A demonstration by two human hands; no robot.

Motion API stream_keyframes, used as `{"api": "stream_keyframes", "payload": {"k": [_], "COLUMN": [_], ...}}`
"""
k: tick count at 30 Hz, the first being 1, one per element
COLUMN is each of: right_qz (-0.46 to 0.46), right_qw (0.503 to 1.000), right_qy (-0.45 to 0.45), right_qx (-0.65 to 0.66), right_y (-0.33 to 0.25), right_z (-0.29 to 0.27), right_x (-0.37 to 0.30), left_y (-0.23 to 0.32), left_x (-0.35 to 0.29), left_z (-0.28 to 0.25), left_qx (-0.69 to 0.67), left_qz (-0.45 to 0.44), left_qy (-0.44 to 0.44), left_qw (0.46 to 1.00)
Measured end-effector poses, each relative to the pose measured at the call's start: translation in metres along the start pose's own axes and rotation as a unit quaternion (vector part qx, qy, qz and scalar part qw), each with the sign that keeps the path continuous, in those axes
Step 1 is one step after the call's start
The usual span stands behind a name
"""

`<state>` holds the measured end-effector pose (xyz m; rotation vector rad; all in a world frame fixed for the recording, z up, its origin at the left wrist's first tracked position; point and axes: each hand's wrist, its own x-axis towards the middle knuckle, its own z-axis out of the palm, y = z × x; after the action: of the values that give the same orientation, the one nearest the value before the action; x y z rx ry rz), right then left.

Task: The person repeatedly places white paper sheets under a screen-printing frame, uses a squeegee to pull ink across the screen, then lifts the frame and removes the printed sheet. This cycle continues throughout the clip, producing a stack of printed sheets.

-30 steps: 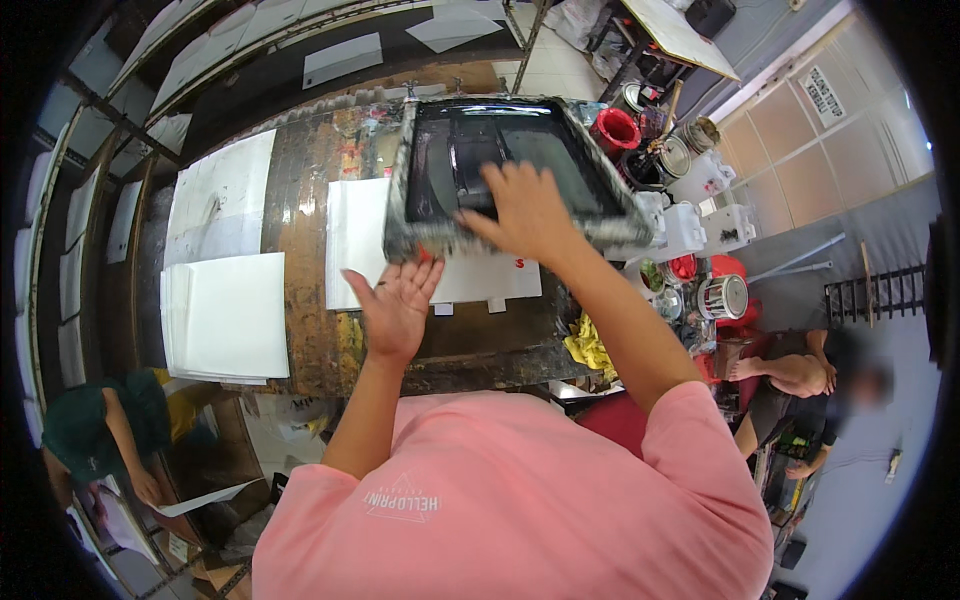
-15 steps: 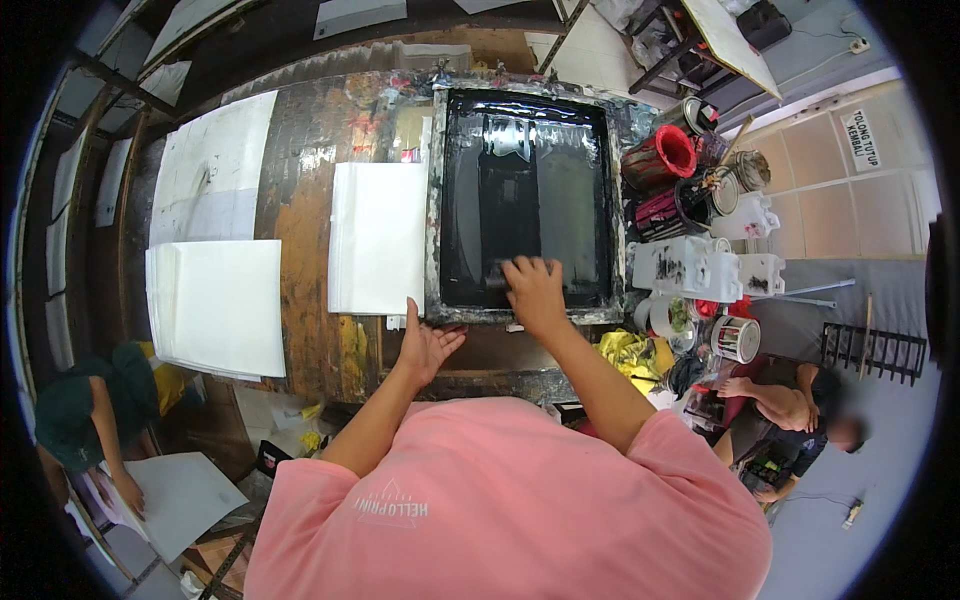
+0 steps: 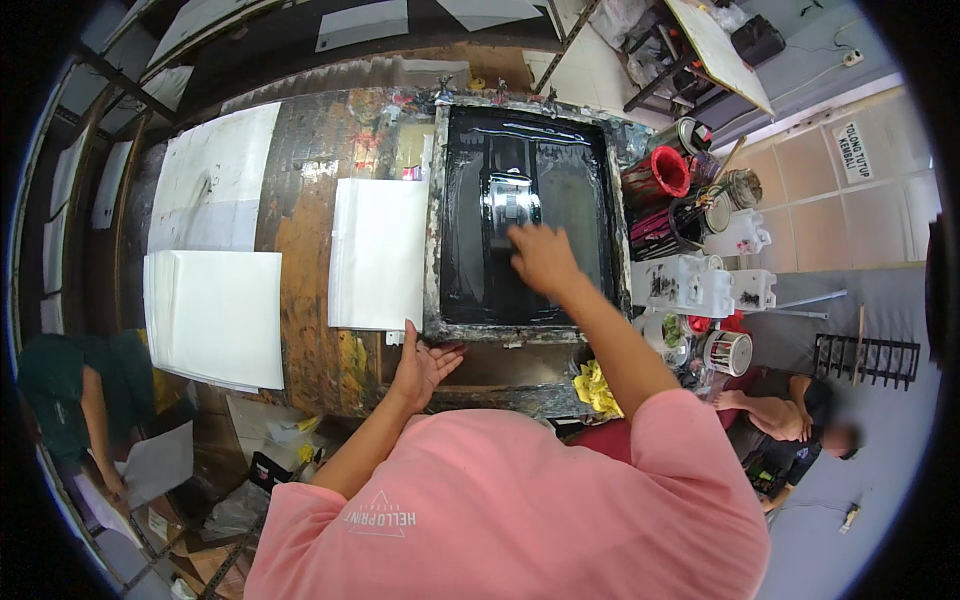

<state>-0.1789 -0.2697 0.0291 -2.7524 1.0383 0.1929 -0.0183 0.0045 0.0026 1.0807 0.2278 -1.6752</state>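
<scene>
A screen-printing frame (image 3: 434, 250) with a mesh coated in glossy black ink lies on the worktable (image 3: 300, 215) in front of me. My right hand (image 3: 546, 262) is over the middle of the mesh, fingers curled around what looks like a small ink-black squeegee (image 3: 500, 243), hard to tell from the ink. A shiny wet band runs up the mesh ahead of it. At the frame's near left corner, my left hand (image 3: 428, 372) is palm up with fingers spread, holding nothing. White paper sheets (image 3: 376, 255) are stacked directly left of the frame.
Another white stack (image 3: 213, 318) lies farther left. Ink cans, a red-rimmed container (image 3: 670, 170) and white jugs (image 3: 685, 285) crowd the right side. A crumpled yellow cloth (image 3: 596, 390) sits near the front edge. One person (image 3: 85, 400) handles sheets at left; another (image 3: 790, 425) sits at right.
My right hand has moved from the near end of the mesh up toward its middle. My left hand stays by the near corner. The person at left has shifted a sheet.
</scene>
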Motion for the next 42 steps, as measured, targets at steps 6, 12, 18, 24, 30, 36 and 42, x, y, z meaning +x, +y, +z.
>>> {"api": "stream_keyframes", "payload": {"k": [6, 12, 18, 24, 30, 36, 42], "right_qz": [0.028, 0.003, 0.006, 0.018, 0.027, 0.015, 0.002], "right_qw": [0.994, 0.920, 0.911, 0.917, 0.916, 0.917, 0.903], "right_qy": [0.102, 0.390, 0.411, 0.398, 0.400, 0.399, 0.428], "right_qx": [0.033, -0.031, -0.040, -0.029, -0.023, -0.011, -0.035], "right_y": [-0.067, -0.052, -0.042, -0.038, -0.036, -0.041, -0.043], "right_z": [-0.086, -0.181, -0.221, -0.249, -0.257, -0.249, -0.226], "right_x": [-0.112, -0.051, -0.025, -0.010, -0.007, -0.008, -0.019], "left_y": [0.026, 0.092, 0.047, 0.004, 0.013, 0.057, 0.092], "left_x": [-0.044, -0.065, 0.000, 0.013, 0.008, -0.005, -0.039], "left_z": [0.032, 0.103, -0.019, -0.079, -0.057, 0.019, -0.019], "left_qx": [0.062, 0.077, 0.808, 0.829, 0.810, 0.697, 0.613], "left_qz": [0.130, 0.329, 0.244, 0.240, 0.233, 0.490, 0.469], "left_qy": [-0.106, -0.280, 0.271, 0.304, 0.282, 0.305, 0.447], "left_qw": [0.984, 0.899, 0.463, 0.404, 0.458, 0.426, 0.452]}}
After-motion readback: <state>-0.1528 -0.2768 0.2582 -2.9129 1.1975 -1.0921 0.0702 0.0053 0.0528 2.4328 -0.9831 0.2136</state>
